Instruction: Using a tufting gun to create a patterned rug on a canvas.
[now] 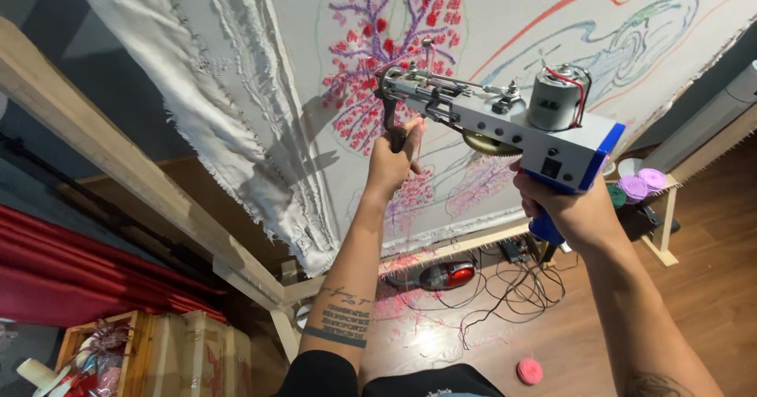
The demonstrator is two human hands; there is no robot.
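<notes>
A tufting gun (505,117) is held against the cloth (315,66), its front handle gripped by the left hand (392,164) and its blue rear grip by the right hand (569,208). Below the cloth, a pink yarn ball (530,371) is seen on the floor (710,287).

Along the left edge of the frame we see a slanting wooden beam (118,156), with red fabric (71,275) bunched below it. At lower left sits a wooden crate (118,342). A red, perhaps handheld, vacuum (441,275) lies at lower centre among black cables (520,283). A pink yarn ball (530,371) rests on the wooden floor (710,287) (purple yarn spools (643,182) stand at right).
</notes>
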